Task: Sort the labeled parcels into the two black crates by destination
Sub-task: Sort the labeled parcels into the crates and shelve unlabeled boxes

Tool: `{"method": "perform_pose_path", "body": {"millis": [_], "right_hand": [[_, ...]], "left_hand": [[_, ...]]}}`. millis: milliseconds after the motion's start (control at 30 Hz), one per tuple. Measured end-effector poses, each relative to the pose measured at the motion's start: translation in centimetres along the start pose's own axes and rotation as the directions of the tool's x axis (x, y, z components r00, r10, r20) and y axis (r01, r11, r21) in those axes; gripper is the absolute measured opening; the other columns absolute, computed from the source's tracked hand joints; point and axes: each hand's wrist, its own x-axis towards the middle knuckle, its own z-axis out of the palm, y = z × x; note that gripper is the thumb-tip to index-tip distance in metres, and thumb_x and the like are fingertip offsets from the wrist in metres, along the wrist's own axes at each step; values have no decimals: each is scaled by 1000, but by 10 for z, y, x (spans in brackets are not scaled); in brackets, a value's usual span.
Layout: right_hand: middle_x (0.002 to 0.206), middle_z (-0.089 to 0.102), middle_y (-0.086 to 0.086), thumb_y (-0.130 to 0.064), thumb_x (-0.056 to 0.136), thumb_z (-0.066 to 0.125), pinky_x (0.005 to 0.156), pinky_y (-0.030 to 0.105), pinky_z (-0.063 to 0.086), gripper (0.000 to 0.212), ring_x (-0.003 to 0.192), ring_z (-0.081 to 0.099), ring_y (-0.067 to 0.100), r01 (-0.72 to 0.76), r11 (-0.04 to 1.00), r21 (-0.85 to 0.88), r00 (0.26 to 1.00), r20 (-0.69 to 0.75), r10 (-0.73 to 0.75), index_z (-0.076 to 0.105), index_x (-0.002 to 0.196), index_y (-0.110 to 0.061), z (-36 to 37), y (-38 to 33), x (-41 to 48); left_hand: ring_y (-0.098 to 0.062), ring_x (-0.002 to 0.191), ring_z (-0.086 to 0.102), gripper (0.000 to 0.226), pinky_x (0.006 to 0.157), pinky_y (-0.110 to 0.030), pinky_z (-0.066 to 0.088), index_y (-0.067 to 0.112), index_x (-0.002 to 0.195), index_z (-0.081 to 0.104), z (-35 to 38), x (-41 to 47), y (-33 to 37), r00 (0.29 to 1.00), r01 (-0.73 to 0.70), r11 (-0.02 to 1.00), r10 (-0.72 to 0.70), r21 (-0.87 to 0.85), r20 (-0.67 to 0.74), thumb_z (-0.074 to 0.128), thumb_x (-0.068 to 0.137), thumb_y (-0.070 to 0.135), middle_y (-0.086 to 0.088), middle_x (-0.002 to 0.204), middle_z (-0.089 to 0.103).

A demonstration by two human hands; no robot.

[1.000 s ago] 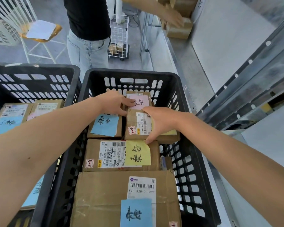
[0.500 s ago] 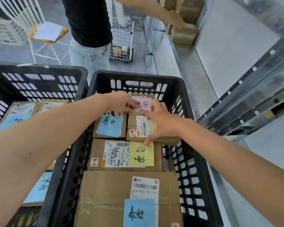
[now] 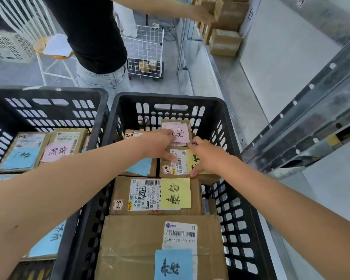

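Observation:
Two black crates stand side by side, the left crate [image 3: 49, 91] and the right crate [image 3: 170, 97], both holding brown labeled parcels. At the right crate's far end lies a parcel with a pink note [image 3: 180, 132]. My left hand [image 3: 160, 144] touches its left edge, thumb stretched onto the small parcel with a yellow note [image 3: 178, 166] just in front. My right hand [image 3: 206, 156] lies spread on that small parcel, index fingertip at the pink note. Nearer lie a yellow-note parcel [image 3: 156, 195], a large blue-note parcel [image 3: 133, 245] and a blue-note parcel [image 3: 141, 168] under my left wrist.
The left crate holds a pink-note parcel [image 3: 59, 151] and a blue-note parcel [image 3: 21, 156]. A person in a black shirt [image 3: 97, 37] stands beyond the crates, reaching to cardboard boxes [image 3: 224, 41] on the right. A white wire cart [image 3: 143, 51], a white chair [image 3: 49, 47] and a metal rack [image 3: 311, 118] surround them.
My right hand has spread its fingers and slid right and forward on the small parcel, uncovering its label. My left hand shifted right onto the pink note's edge.

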Motion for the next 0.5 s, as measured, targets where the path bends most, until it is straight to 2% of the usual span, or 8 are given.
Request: {"method": "perform_pose_path", "body": {"millis": [100,167,233,333,400,467,500], "right_hand": [[142,30,7,-41,69,86,95,42,47,108,128,36,24,-29,999,-17,999,-26,29,25,153,-9,10,-7,3],[140,33,8,-41,68,86,95,40,43,106,128,38,25,-42,999,-4,998,-50,42,27,150,-9,12,-10,3],[138,38,9,-40,67,87,94,40,42,100,126,43,26,-56,998,17,996,-74,57,32,145,-10,14,-13,2],[133,42,7,-41,63,90,87,39,44,97,121,48,25,-73,994,78,993,-90,80,34,137,-11,12,-13,-1],[132,44,6,-48,62,88,85,38,44,99,119,49,24,-93,992,80,989,-111,101,35,136,-11,8,-9,-5],[133,47,9,-52,67,84,97,39,42,96,123,48,27,-132,991,25,985,-111,134,38,139,-8,9,-7,-6],[134,48,11,-52,71,81,102,40,40,93,126,47,28,-150,989,12,985,-89,151,39,140,-6,12,-8,-5]], "left_hand": [[-29,137,36,86,114,-39,31,8,143,37,12,3,2,998,6,991,3,130,-65,59,82,65,-13,150,37],[-30,143,27,91,118,-41,23,8,146,31,18,4,3,998,20,980,-8,199,-62,57,81,67,-13,155,29],[-31,143,27,92,118,-42,23,8,144,31,18,6,7,999,36,972,-26,233,-44,59,79,67,-13,154,29],[-31,131,41,91,109,-42,33,9,138,34,6,9,15,997,75,978,-78,195,6,70,74,62,-12,142,40],[-30,126,46,87,107,-41,34,9,138,38,-6,10,17,997,83,989,-83,122,0,69,76,60,-9,138,45],[-29,132,42,85,112,-42,29,13,146,34,-10,11,18,997,66,995,-63,73,-46,68,81,56,-6,145,43],[-28,138,36,88,115,-42,26,15,151,27,-8,10,18,997,51,996,-46,78,-54,69,82,51,-6,153,36]]}}
